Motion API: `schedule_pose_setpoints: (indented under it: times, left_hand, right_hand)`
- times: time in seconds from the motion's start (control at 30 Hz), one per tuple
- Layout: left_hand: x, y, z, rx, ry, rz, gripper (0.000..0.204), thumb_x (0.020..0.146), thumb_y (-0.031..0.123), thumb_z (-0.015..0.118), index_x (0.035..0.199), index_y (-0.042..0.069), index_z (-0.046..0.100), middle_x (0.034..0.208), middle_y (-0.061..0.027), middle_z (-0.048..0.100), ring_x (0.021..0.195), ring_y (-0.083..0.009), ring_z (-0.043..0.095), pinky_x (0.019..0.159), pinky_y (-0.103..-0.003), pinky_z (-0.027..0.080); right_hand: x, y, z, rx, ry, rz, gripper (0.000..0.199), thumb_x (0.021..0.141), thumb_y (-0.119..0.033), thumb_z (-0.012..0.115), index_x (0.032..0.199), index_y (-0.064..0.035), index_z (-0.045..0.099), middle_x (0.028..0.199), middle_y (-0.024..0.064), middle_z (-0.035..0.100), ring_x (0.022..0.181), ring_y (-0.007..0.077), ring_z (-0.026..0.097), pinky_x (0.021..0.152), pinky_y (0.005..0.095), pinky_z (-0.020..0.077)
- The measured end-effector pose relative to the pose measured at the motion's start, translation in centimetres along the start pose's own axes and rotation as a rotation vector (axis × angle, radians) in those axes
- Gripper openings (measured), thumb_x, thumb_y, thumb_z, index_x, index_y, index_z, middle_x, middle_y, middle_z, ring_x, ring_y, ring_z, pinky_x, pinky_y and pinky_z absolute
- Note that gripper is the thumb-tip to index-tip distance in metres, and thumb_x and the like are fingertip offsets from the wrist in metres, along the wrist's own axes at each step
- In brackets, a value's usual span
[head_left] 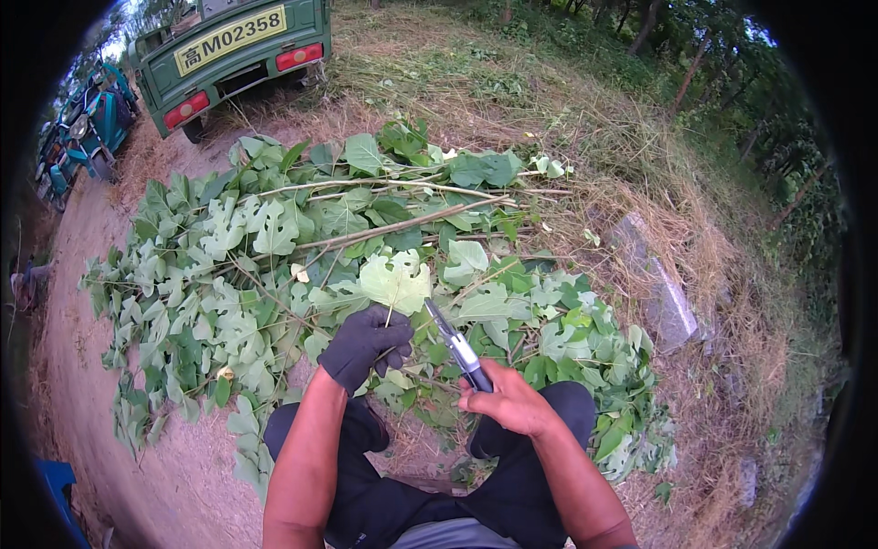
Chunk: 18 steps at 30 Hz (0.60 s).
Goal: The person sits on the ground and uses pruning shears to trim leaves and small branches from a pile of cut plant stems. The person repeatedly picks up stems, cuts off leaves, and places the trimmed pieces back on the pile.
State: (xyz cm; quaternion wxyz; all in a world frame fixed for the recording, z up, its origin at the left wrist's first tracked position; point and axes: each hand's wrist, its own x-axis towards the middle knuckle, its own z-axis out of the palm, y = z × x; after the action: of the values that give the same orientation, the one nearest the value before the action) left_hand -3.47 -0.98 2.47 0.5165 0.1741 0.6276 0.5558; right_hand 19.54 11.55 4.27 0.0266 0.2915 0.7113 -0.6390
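My left hand (366, 346), in a dark glove, is closed around the thin stalk of a pale green leaf (396, 282). The lobed leaf stands up above the fingers, its edge notched. In my bare right hand (508, 399) is a slim hand tool (457, 347) with a dark handle, a silvery middle and a narrow grey end; its exact kind is unclear. The tool slants up and to the left, with its tip close to the leaf's right edge. Beneath both hands spreads a heap of cut leafy branches (247, 302).
Long bare stems (402, 224) lie across the heap. A green cargo vehicle (233, 69) stands at the far left, beside a teal three-wheeler (87, 128). A stone block (670, 306) sits in dry grass on the right. Something blue (59, 485) shows at lower left.
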Motion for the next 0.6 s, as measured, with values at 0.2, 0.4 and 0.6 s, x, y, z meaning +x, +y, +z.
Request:
schedule_pose_setpoints:
  times: [0.2,0.4,0.6]
  left_hand:
    - [0.2,-0.4,0.1,0.033,-0.023,0.014,0.027,0.087,0.021,0.068,0.101,0.0,0.061,0.079,-0.0083,0.067,0.058,-0.013,0.063,0.045,-0.024,0.047]
    - [-0.1,0.7,0.4,0.018,-0.055,-0.03,0.027,0.091,0.024,0.064,0.103,-0.001,0.062,0.084,-0.0101,0.068,0.069,-0.0156,0.066,0.057,-0.028,0.054]
    - [0.3,-0.3,0.5,0.154,-0.196,-0.004,0.026,0.09,0.018,0.066,0.103,-0.005,0.063,0.084,-0.0105,0.068,0.067,-0.0149,0.064,0.06,-0.029,0.055]
  right_hand:
    - [-0.1,-0.3,0.2,-0.038,0.033,0.01,0.04,0.077,-0.022,0.072,0.104,0.0028,0.055,0.08,0.0045,0.055,0.072,0.0142,0.052,0.065,0.0297,0.0444]
    - [-0.7,0.2,-0.7,-0.027,0.148,0.024,0.036,0.078,-0.015,0.071,0.105,0.0038,0.056,0.084,0.0037,0.06,0.076,0.012,0.056,0.069,0.0272,0.0464]
    - [-1.3,0.1,-1.5,-0.07,0.191,0.061,0.041,0.078,-0.015,0.071,0.111,0.0049,0.055,0.088,0.0042,0.059,0.079,0.0123,0.056,0.07,0.0279,0.0468]
